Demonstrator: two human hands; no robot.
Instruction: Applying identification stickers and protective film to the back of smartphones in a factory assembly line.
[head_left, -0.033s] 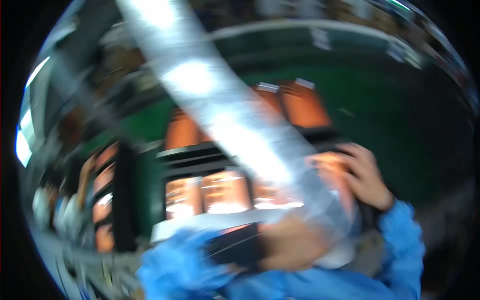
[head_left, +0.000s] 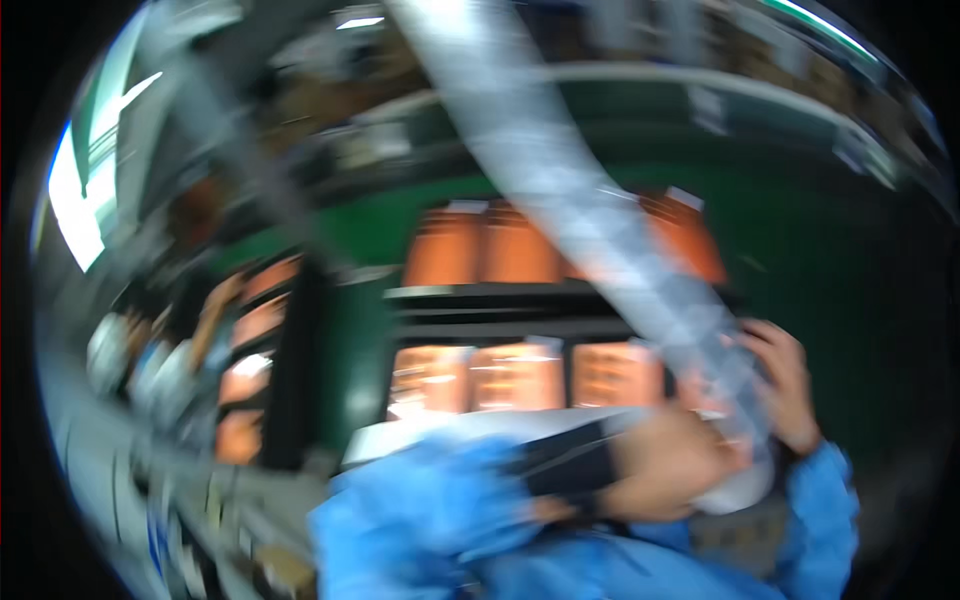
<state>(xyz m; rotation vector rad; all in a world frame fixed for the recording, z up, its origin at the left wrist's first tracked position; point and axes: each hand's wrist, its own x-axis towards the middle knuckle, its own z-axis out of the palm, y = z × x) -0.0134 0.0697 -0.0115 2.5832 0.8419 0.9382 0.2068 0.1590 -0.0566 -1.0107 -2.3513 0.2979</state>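
Where the near row of a black rectangular tray (head_left: 500, 318) ends on the right, a copper-orange shiny block (head_left: 695, 390) is being attended to by both bare hands. It is partly covered by a long, translucent silvery band (head_left: 590, 225) that is slanted across the view from above; whether film or tube is meant by it cannot be told. At the block's far right side the right hand (head_left: 785, 385) is placed, fingers bent and slightly parted. The left hand (head_left: 675, 465), with a black cuff (head_left: 570, 462) worn at its wrist, is set nearer, its fingers apparently curled. Whether anything is gripped by either hand cannot be told; contact is blurred. By the left hand a white rounded piece (head_left: 740, 490) is seen.

Step in hand, as judged: the block is being handled or adjusted at its place. For the next move, a secure hold by both hands would seem to be called for, with the band kept from snagging.

Writing: none can be read. Pale tabs (head_left: 685, 198) are noted on far-row orange blocks (head_left: 445, 250), and a white sheet (head_left: 708, 108) is hung beyond the green surface (head_left: 850, 300); any print is lost to blur. No brand is made out.
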